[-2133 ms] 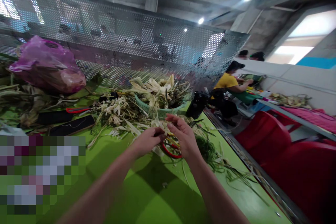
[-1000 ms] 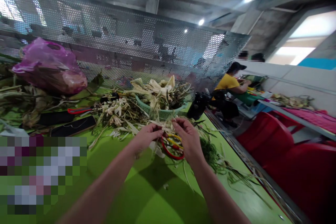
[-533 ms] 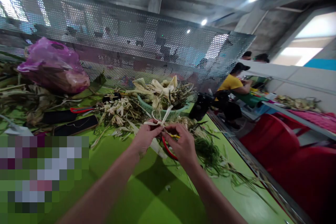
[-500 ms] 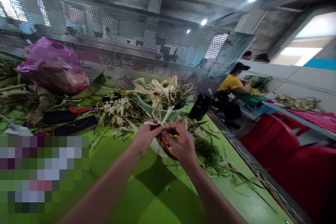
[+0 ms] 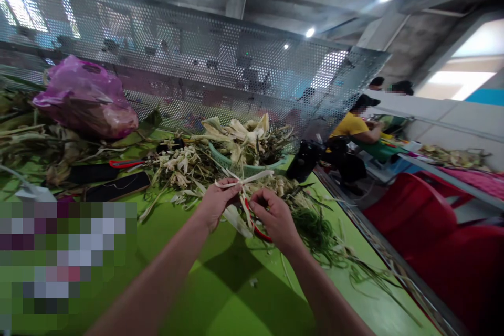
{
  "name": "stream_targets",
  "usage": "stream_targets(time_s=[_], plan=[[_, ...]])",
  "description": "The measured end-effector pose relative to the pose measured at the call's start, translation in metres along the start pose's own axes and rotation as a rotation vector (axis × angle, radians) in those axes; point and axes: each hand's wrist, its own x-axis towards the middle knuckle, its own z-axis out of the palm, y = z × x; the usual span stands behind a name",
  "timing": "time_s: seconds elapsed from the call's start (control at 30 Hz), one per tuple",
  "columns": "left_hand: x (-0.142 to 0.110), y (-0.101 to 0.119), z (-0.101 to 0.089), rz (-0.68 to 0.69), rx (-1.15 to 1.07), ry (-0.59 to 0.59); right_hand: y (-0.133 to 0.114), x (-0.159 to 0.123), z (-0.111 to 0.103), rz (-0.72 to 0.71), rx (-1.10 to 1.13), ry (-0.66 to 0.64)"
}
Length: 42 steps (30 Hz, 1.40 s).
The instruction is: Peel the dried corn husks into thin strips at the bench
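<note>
Above the green table, my left hand pinches a small bundle of pale dried husk strips, which cross and fan out above the thumb. One strip hangs down between the two hands. My right hand is just beside it, thumb and fingers curled together; whatever they hold is too small to make out. A red-handled tool lies under the right hand, mostly covered by it. A broad pale husk piece rests on the table below the hands.
Behind the hands stand a teal basket heaped with dried husks and a black object. Green fibres lie right. At left are a purple plastic bag, red-handled cutters and a dark phone-like slab. A co-worker sits beyond.
My right hand has drawn a little away from the left, opening a gap between them. The upper strip now points right instead of up. The view has shifted slightly.
</note>
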Motion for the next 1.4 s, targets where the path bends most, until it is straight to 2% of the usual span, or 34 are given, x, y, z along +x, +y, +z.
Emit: stream_targets(time_s=[0.17,0.3,0.4,0.53,0.7,0.87,0.97,1.1,1.27,1.4], plan=[[-0.001,0.008,-0.002,0.014,0.011,-0.043,0.001,0.0,-0.003,0.039,0.063,-0.02],[-0.001,0.007,-0.003,0.021,0.134,-0.11,0.004,0.002,-0.002,0.098,0.313,-0.011],[-0.002,0.003,-0.002,0.025,0.214,-0.201,0.008,0.003,0.0,0.12,0.447,0.066],[-0.004,-0.003,0.0,-0.012,0.195,-0.293,0.01,0.002,0.001,0.155,0.498,0.189],[-0.003,-0.006,0.003,-0.015,0.245,-0.207,0.012,0.003,0.002,0.171,0.476,0.194],[-0.003,-0.005,0.005,0.008,0.285,-0.169,0.018,0.007,0.001,0.268,0.618,0.182],[-0.002,-0.003,0.002,-0.002,0.307,-0.158,0.023,0.011,-0.006,0.237,0.493,0.135],[-0.001,-0.001,-0.002,0.085,0.504,-0.188,0.027,0.014,-0.018,0.097,0.207,0.119],[-0.003,-0.002,-0.002,0.105,0.594,-0.285,0.02,0.012,-0.02,0.004,0.22,-0.065],[-0.003,-0.005,-0.001,0.119,0.608,-0.302,0.019,0.013,-0.018,-0.077,0.109,0.026]])
